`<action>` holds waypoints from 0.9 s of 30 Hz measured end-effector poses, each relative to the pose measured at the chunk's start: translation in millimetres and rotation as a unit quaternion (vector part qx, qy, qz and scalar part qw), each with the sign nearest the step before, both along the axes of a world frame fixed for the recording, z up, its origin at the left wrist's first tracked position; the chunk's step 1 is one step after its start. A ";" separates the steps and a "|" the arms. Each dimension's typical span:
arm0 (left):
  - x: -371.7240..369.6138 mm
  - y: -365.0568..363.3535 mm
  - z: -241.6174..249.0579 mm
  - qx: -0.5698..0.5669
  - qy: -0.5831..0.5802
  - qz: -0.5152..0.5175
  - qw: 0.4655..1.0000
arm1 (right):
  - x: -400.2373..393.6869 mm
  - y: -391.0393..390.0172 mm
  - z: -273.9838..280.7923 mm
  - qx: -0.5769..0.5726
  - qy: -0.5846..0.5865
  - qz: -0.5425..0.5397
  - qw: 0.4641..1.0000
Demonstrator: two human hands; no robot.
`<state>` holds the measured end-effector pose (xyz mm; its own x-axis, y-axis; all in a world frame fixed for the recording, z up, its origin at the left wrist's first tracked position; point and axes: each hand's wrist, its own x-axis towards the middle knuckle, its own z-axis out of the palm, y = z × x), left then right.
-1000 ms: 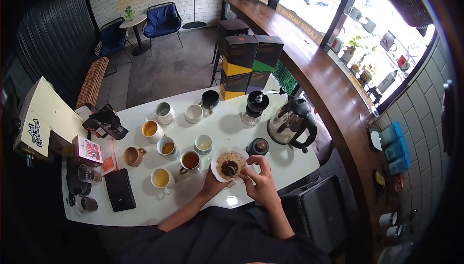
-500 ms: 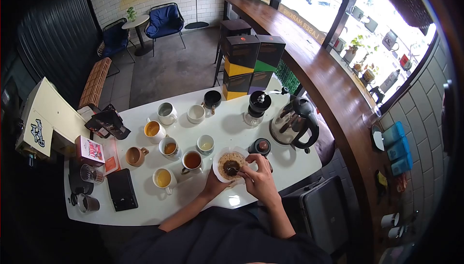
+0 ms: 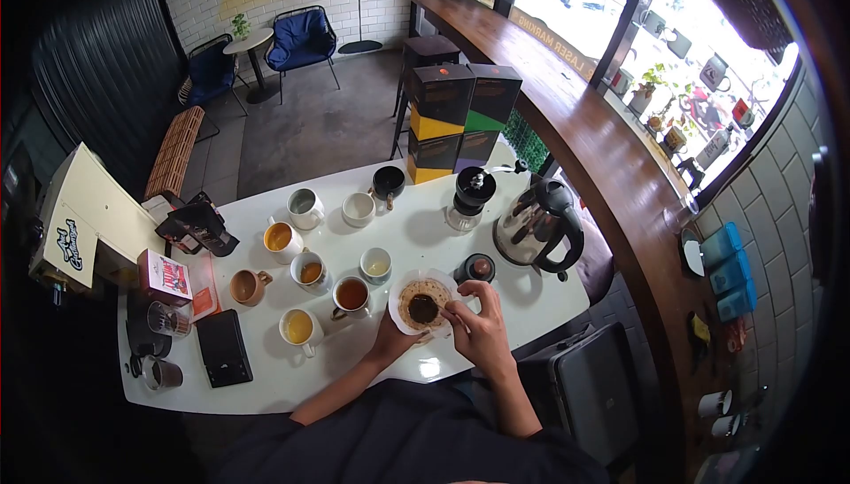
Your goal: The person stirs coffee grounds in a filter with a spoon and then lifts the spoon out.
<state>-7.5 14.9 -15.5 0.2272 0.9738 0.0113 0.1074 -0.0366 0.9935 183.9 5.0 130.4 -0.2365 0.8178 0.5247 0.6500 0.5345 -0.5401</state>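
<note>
A white paper filter (image 3: 406, 315) with brown grounds and dark liquid in its middle stands at the front of the white table (image 3: 266, 400). My left hand (image 3: 392, 335) is wrapped round its lower left side. At its right edge my right hand (image 3: 479, 326) pinches a thin spoon, whose end is partly hidden by the fingers. Left of the filter is a mug of reddish-brown liquid (image 3: 351, 294), with a mug of yellow liquid (image 3: 298, 326) beyond it. A small dark round container (image 3: 479, 269) sits just behind my right hand.
Several more cups, including a black mug (image 3: 388, 183), stand farther back. A hand grinder (image 3: 472, 192) and a kettle (image 3: 531, 225) are at the right. Stacked boxes (image 3: 443, 99) rise behind. A black scale (image 3: 225, 348) and a pink box (image 3: 165, 277) lie left.
My right hand has shifted slightly right, and the spoon has moved from the middle of the filter to its right edge. The dark liquid in the filter shows more clearly. My left hand stays put.
</note>
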 end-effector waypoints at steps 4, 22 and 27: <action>1.6 0.5 3.0 0.016 -0.019 0.004 1.000 | -0.6 0.3 -0.1 -0.007 -0.014 0.004 1.000; 1.3 1.2 9.7 -0.012 -0.013 -0.001 1.000 | -2.1 -2.7 2.1 -0.002 0.004 0.033 0.999; 1.2 1.8 3.8 0.006 -0.012 0.003 1.000 | -3.0 -1.3 1.1 0.007 -0.012 0.013 1.000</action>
<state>-6.3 16.8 -11.7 0.2218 0.9747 0.0286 0.0838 -0.0483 0.9953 180.9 3.7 131.5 -0.2694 0.8038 0.5305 0.6488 0.5586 -0.5168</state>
